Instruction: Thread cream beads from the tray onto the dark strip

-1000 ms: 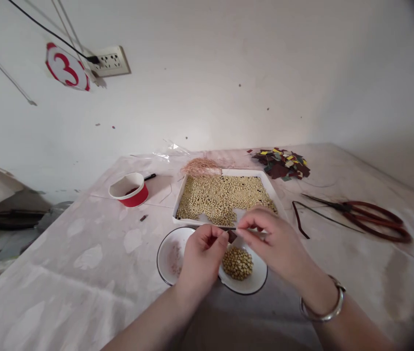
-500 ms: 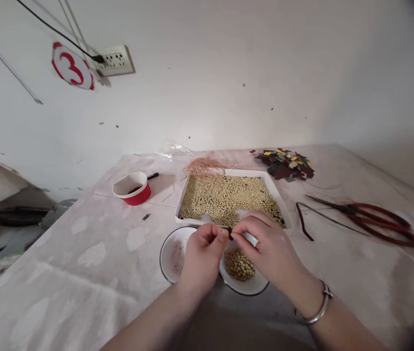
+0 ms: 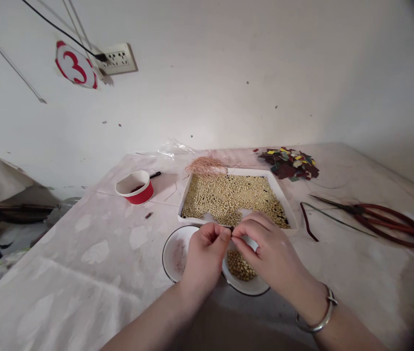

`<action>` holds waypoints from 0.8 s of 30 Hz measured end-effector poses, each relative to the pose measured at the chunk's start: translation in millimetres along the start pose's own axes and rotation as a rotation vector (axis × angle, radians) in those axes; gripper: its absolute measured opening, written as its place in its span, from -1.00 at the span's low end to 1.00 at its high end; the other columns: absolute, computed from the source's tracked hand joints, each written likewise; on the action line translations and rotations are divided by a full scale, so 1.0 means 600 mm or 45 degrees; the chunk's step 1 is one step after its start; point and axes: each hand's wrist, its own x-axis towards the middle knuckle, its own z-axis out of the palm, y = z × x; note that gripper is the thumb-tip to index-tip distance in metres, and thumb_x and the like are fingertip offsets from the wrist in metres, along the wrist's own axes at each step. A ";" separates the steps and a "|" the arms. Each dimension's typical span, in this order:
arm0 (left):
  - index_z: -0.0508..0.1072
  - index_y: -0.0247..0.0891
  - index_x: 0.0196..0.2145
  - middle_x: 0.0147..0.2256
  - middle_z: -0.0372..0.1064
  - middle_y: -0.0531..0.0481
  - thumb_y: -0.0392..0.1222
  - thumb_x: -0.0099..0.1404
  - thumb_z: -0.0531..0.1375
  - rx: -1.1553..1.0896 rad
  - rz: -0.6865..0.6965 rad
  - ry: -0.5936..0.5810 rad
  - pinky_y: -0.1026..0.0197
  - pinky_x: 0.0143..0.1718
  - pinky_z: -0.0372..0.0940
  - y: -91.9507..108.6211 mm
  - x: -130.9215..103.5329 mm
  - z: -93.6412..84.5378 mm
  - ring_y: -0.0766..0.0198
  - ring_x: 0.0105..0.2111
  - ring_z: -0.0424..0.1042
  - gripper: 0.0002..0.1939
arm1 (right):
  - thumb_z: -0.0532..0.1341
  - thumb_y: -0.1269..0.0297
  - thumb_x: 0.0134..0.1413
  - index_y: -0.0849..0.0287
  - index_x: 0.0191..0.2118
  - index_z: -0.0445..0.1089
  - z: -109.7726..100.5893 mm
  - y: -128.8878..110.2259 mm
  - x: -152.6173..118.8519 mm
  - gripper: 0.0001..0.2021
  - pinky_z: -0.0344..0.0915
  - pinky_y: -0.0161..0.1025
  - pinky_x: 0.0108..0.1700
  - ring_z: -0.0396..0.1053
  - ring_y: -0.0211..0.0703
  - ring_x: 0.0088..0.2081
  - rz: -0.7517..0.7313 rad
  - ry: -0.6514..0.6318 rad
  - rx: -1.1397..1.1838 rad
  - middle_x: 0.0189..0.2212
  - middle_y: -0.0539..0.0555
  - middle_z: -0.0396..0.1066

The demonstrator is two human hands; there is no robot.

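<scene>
My left hand (image 3: 208, 253) and my right hand (image 3: 265, 248) meet fingertip to fingertip, both pinching a tiny dark piece (image 3: 232, 231) too small to make out. Beneath my right hand is a white bowl (image 3: 248, 291) holding yellowish-brown beads. My left hand partly covers another white bowl (image 3: 170, 251) with pinkish bits inside. Just beyond the hands lies a white tray (image 3: 290, 219) spread with many pale round beads (image 3: 228, 195) and some black specks. A silver bangle (image 3: 324, 319) circles my right wrist.
On the left stands a red and white paper cup (image 3: 141, 195) beside a black pen (image 3: 155, 174). Behind the tray are pinkish strands (image 3: 205, 165) and clear plastic (image 3: 173, 147). Coloured scraps (image 3: 290, 165) lie at the back right, with scissors (image 3: 389, 222) and dark strips (image 3: 308, 222) nearer.
The view has shifted slightly, moving the table objects a little to the right in the picture. Both hands keep their pinch, and the dark piece shows less between the fingertips.
</scene>
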 end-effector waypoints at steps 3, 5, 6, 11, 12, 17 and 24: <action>0.37 -0.28 -0.52 -0.55 0.22 0.11 -0.15 0.15 0.21 0.006 -0.011 0.008 0.28 -0.43 0.08 0.002 0.000 0.001 0.36 -0.50 0.13 -0.82 | 0.16 0.54 0.06 0.17 -0.42 0.27 -0.004 0.004 0.001 -0.86 0.20 -0.17 -0.24 0.24 -0.13 -0.30 0.009 0.014 -0.012 -0.42 0.03 0.29; 0.36 -0.28 -0.52 -0.55 0.22 0.11 -0.14 0.16 0.21 0.007 -0.020 0.013 0.29 -0.43 0.08 0.004 -0.002 0.001 0.36 -0.50 0.13 -0.81 | 0.15 0.53 0.06 0.17 -0.42 0.28 -0.010 0.010 0.002 -0.87 0.21 -0.18 -0.24 0.26 -0.13 -0.29 0.043 0.023 -0.029 -0.42 0.03 0.29; 0.36 -0.27 -0.52 -0.55 0.22 0.12 -0.14 0.16 0.21 0.004 -0.025 0.016 0.29 -0.43 0.08 0.005 -0.002 0.001 0.37 -0.50 0.12 -0.81 | 0.15 0.53 0.05 0.17 -0.42 0.28 -0.012 0.013 0.003 -0.87 0.21 -0.18 -0.24 0.27 -0.12 -0.29 0.063 0.009 -0.039 -0.41 0.03 0.29; 0.32 -0.25 -0.53 -0.56 0.20 0.14 -0.15 0.19 0.18 -0.019 -0.033 0.025 0.30 -0.43 0.09 0.007 -0.004 0.000 0.38 -0.51 0.12 -0.80 | 0.16 0.54 0.01 0.14 -0.46 0.29 -0.015 0.024 0.002 -0.85 0.22 -0.21 -0.26 0.30 -0.12 -0.29 0.105 -0.290 -0.079 -0.43 0.01 0.33; 0.32 -0.25 -0.54 -0.56 0.20 0.14 -0.16 0.20 0.17 -0.025 -0.031 0.026 0.30 -0.42 0.09 0.007 -0.004 0.000 0.38 -0.50 0.13 -0.80 | 0.16 0.53 0.00 0.14 -0.45 0.30 -0.014 0.027 0.002 -0.86 0.23 -0.21 -0.26 0.31 -0.12 -0.29 0.105 -0.330 -0.083 -0.43 0.01 0.34; 0.32 -0.25 -0.53 -0.55 0.21 0.14 -0.15 0.22 0.16 -0.057 -0.050 0.033 0.30 -0.43 0.09 0.003 -0.003 -0.001 0.38 -0.50 0.13 -0.80 | 0.10 0.37 0.11 0.12 -0.37 0.37 -0.026 0.065 -0.002 -0.88 0.26 -0.22 -0.27 0.36 -0.13 -0.30 0.245 -0.207 -0.168 -0.37 0.04 0.42; 0.31 -0.24 -0.52 -0.55 0.21 0.15 -0.14 0.20 0.18 -0.099 -0.053 0.037 0.31 -0.43 0.09 -0.002 -0.003 0.002 0.38 -0.50 0.14 -0.80 | 0.11 0.35 0.03 0.17 -0.35 0.43 -0.032 0.149 -0.005 -0.85 0.23 -0.20 -0.32 0.41 -0.05 -0.32 0.575 -0.172 -0.495 -0.35 0.11 0.49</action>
